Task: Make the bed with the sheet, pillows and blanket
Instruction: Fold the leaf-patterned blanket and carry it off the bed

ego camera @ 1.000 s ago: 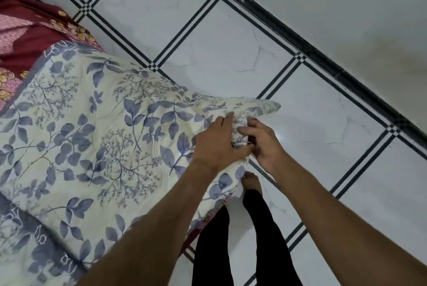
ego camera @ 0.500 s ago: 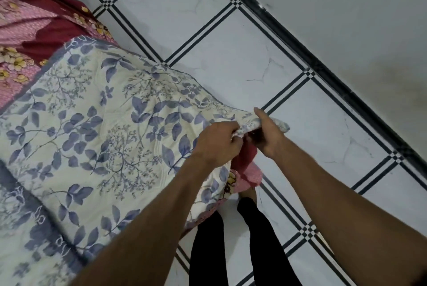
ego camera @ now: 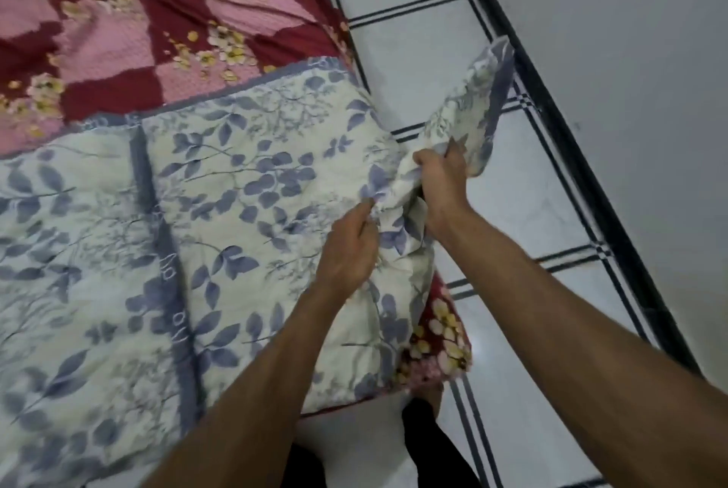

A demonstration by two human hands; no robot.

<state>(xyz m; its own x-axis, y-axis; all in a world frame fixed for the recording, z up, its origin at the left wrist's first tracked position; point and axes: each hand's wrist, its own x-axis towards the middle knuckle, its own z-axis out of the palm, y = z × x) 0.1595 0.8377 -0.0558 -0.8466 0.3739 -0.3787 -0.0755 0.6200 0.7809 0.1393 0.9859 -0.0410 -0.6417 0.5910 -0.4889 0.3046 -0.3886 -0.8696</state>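
A cream blanket (ego camera: 236, 192) with blue leaf prints lies spread over the bed, its grey-blue border running across the top. Under it is a red and pink floral sheet (ego camera: 130, 26), visible at the top left and again at the bed's corner near my legs. My left hand (ego camera: 348, 251) pinches the blanket's bunched edge at the bedside. My right hand (ego camera: 443, 182) grips the same edge a little further out, and the blanket's corner (ego camera: 476, 101) stands lifted above the floor. No pillows are in view.
White floor tiles (ego camera: 524, 219) with black double lines run along the bed's right side. A black skirting strip (ego camera: 583, 172) and a grey wall (ego camera: 638, 54) close the narrow gap. My dark trouser legs (ego camera: 433, 444) stand by the bed's corner.
The view has swung towards the bed, showing more red sheet. My hands have moved apart along the blanket's edge, and its corner has risen over the floor.
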